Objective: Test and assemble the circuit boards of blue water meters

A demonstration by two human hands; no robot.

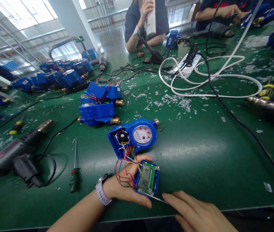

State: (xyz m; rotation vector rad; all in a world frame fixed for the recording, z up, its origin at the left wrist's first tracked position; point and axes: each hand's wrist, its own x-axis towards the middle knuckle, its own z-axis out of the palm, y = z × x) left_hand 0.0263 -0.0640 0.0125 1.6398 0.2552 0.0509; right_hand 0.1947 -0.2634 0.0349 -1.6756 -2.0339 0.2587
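Fingers (pixel 145 158) of your left hand (pixel 124 187) are parted just wide enough to hold the display module (pixel 146 177) near the desk's (pixel 195 154) front edge; those of your right hand (pixel 196 209), nearly straight and close together, hold a thin rod (pixel 159 199) at its near side. Wires (pixel 127 177) run to the opened blue meter (pixel 144 135) just beyond. Pale scraps (pixel 184 103) litter the desk; at its far edge sits a person (pixel 132 27), head cut off. Your right hand hides the rod's other end.

You can read 20 and a 6 or 9 on the gray screen (pixel 145 177), but the round dial (pixel 142 134) has numbers too small.
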